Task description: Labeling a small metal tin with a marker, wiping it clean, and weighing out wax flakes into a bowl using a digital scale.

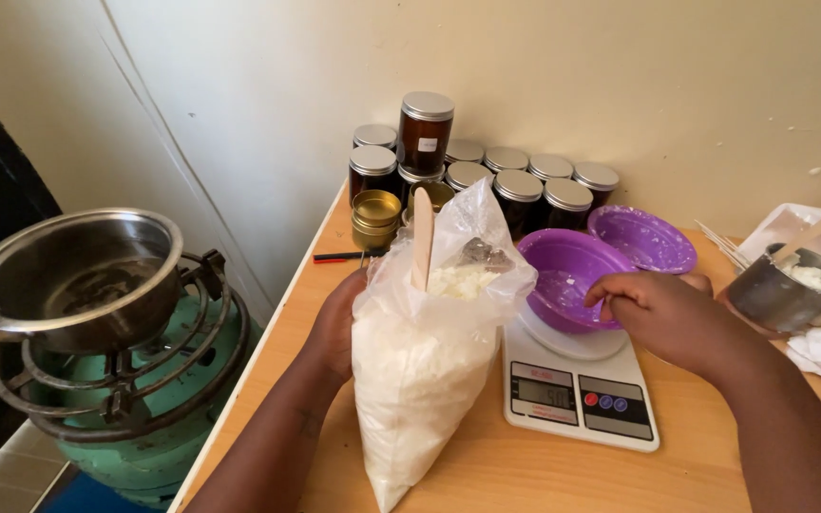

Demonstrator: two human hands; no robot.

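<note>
A clear plastic bag (pixel 420 380) full of white flakes stands on the wooden table (pixel 544 475), with a flat wooden stick (pixel 423 252) poking out of its open top. My left hand (pixel 334 328) holds the bag from behind on its left side. My right hand (pixel 653 309) hovers with curled fingers at the rim of a purple bowl (pixel 567 275) that sits on a white digital kitchen scale (pixel 577 389). I cannot tell whether the right fingers pinch anything.
A second purple bowl (pixel 643 237), several dark jars with silver lids (pixel 520 185) and gold tins (pixel 375 218) stand at the wall. A metal pot with a stick (pixel 786 285) is at right. A steel pan (pixel 68 275) sits on a green gas burner (pixel 135 399) left of the table.
</note>
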